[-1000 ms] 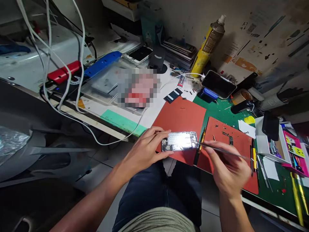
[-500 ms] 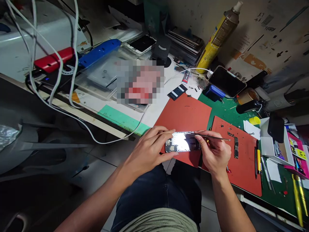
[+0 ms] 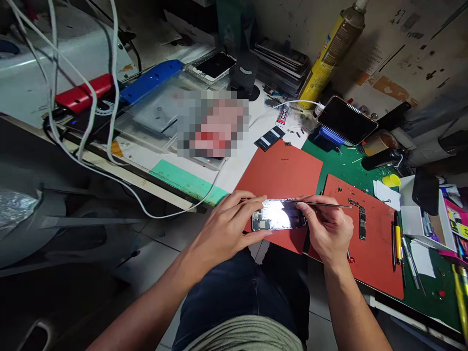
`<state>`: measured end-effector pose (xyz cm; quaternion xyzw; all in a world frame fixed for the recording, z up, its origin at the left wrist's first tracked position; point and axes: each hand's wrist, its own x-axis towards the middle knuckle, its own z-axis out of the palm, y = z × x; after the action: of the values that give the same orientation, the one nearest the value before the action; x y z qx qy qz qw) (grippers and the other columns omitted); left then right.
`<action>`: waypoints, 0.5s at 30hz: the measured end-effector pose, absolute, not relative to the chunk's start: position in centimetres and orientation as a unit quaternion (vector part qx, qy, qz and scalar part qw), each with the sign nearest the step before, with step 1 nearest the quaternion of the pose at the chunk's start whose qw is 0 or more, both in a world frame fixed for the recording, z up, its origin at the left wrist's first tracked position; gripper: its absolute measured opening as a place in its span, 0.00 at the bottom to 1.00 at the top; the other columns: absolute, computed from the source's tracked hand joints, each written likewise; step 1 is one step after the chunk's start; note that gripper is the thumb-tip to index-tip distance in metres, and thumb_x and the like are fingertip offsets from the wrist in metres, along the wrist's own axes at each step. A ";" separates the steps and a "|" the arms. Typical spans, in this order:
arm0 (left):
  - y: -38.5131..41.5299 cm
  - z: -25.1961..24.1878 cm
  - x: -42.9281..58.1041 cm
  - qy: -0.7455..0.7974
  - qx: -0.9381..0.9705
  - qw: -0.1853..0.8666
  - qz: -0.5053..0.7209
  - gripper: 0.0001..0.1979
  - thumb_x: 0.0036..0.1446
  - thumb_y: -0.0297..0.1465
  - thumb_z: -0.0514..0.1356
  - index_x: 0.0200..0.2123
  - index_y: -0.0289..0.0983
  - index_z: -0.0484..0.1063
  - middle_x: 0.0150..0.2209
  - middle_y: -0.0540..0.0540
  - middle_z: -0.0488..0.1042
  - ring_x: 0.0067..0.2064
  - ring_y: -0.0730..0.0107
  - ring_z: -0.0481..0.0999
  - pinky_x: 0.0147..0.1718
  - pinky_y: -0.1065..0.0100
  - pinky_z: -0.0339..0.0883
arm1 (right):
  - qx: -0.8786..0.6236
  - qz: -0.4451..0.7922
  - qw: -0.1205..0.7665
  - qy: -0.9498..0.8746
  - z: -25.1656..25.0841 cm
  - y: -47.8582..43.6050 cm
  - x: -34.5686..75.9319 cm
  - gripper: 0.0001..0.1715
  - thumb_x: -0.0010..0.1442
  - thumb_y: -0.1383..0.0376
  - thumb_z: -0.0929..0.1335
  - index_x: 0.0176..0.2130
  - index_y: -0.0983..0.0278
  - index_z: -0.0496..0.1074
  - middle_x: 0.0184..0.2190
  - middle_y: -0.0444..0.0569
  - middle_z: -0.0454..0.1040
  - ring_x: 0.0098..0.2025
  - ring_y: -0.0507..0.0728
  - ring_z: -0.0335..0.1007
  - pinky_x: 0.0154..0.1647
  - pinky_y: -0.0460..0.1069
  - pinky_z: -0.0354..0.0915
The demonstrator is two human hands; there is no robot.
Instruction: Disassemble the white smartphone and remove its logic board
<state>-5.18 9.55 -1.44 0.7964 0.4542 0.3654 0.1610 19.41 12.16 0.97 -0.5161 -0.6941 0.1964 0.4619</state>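
Observation:
An opened phone housing (image 3: 280,217) is held over the front edge of the red mats, its inside facing up with a bright glare on it. My left hand (image 3: 234,222) grips its left end between thumb and fingers. In my right hand (image 3: 327,224) are thin metal tweezers (image 3: 338,205), pinched at the housing's right side with the tips over its upper edge. Whether these tips touch a part inside is too small to tell. A slim dark circuit board (image 3: 361,223) lies on the right red mat (image 3: 380,263).
The left red mat (image 3: 281,168) adjoins a white surface with a dark battery (image 3: 269,138). Behind stand a propped phone (image 3: 347,120) and a yellow spray can (image 3: 331,53). Pens (image 3: 398,246) lie at right. A white cable (image 3: 137,195) loops at left.
The view has shifted slightly, so the right-hand items appear a little further right. Both hands keep their hold on the housing and the tweezers.

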 end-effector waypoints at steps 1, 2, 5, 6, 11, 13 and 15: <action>9.5 -1.4 -5.2 0.455 0.796 0.163 0.365 0.26 0.64 0.37 0.72 0.62 0.41 0.71 0.57 0.38 0.79 0.59 0.52 0.78 0.56 0.49 0.78 | -0.516 0.205 0.465 -0.690 1.0 12.2 19.4 0.03 0.70 0.63 0.75 0.42 0.60 0.81 0.39 0.45 0.86 0.40 0.56 0.86 0.40 0.49 0.83; 9.5 -1.3 -5.2 0.455 0.795 0.165 0.364 0.26 0.64 0.37 0.72 0.61 0.41 0.71 0.57 0.38 0.79 0.59 0.52 0.78 0.56 0.49 0.78 | -0.517 0.214 0.467 -0.685 1.0 12.2 19.4 0.03 0.69 0.63 0.75 0.42 0.60 0.81 0.39 0.45 0.85 0.40 0.56 0.86 0.40 0.50 0.83; 9.5 -1.2 -5.2 0.456 0.795 0.169 0.362 0.26 0.64 0.36 0.72 0.61 0.41 0.71 0.57 0.38 0.79 0.59 0.52 0.78 0.56 0.49 0.78 | -0.517 0.249 0.473 -0.669 1.1 12.3 19.3 0.04 0.69 0.63 0.75 0.40 0.60 0.80 0.39 0.46 0.85 0.40 0.56 0.86 0.39 0.49 0.84; 9.5 -1.2 -5.2 0.455 0.796 0.169 0.362 0.26 0.63 0.36 0.72 0.61 0.40 0.71 0.57 0.38 0.79 0.59 0.53 0.77 0.56 0.49 0.78 | -0.516 0.260 0.474 -0.664 1.1 12.3 19.2 0.04 0.69 0.63 0.75 0.40 0.61 0.80 0.39 0.46 0.85 0.39 0.55 0.86 0.39 0.49 0.84; 9.5 -1.3 -5.2 0.457 0.796 0.169 0.359 0.26 0.63 0.36 0.72 0.61 0.41 0.71 0.57 0.38 0.78 0.59 0.53 0.78 0.56 0.49 0.78 | -0.510 0.284 0.500 -0.640 1.3 12.2 19.0 0.04 0.67 0.63 0.76 0.39 0.61 0.80 0.39 0.47 0.84 0.39 0.56 0.85 0.39 0.50 0.84; 9.5 -1.3 -5.3 0.457 0.796 0.172 0.357 0.27 0.63 0.37 0.72 0.62 0.41 0.70 0.58 0.38 0.78 0.59 0.52 0.78 0.57 0.48 0.77 | -0.516 0.309 0.511 -0.614 1.4 12.1 19.1 0.06 0.66 0.61 0.77 0.39 0.61 0.79 0.38 0.47 0.84 0.37 0.56 0.85 0.37 0.51 0.84; 9.5 -1.1 -5.5 0.454 0.799 0.179 0.350 0.30 0.63 0.41 0.72 0.64 0.41 0.69 0.59 0.38 0.78 0.60 0.51 0.77 0.58 0.47 0.77 | -0.520 0.354 0.523 -0.575 1.4 12.2 19.2 0.09 0.64 0.60 0.78 0.40 0.62 0.79 0.35 0.47 0.84 0.34 0.57 0.85 0.35 0.51 0.83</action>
<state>-5.46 9.50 -1.08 0.7993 0.4541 0.3503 0.1793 19.20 12.17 1.41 -0.5204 -0.5745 0.3537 0.5234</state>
